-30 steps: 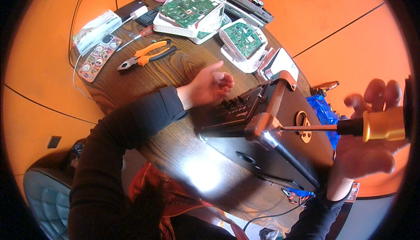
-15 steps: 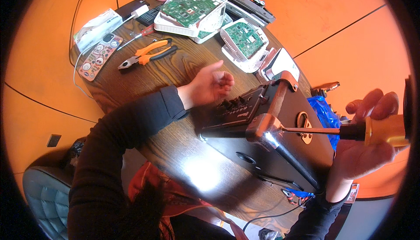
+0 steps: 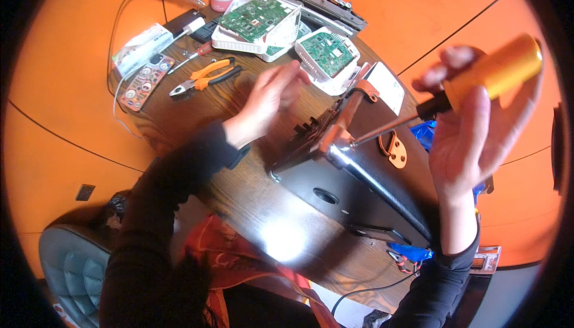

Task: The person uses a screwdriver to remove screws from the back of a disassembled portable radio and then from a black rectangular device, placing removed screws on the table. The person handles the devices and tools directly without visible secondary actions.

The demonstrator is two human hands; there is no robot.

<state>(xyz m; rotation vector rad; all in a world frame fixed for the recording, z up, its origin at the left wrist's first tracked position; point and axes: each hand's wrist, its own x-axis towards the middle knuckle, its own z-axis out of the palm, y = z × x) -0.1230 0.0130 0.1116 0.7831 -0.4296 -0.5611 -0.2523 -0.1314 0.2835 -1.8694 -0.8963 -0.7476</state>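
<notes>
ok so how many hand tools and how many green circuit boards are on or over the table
screwdriver with yellow handle, held in the right hand: 1
small red-handled screwdriver: 1
orange-handled pliers: 1
green circuit boards, one in the white tray and one in the white case: 2
total: 5

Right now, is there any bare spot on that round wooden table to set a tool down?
Yes: bare wood at the near edge of the table, between the black case and the sleeve, and some just below the orange pliers. The far end is crowded with circuit boards.
</notes>
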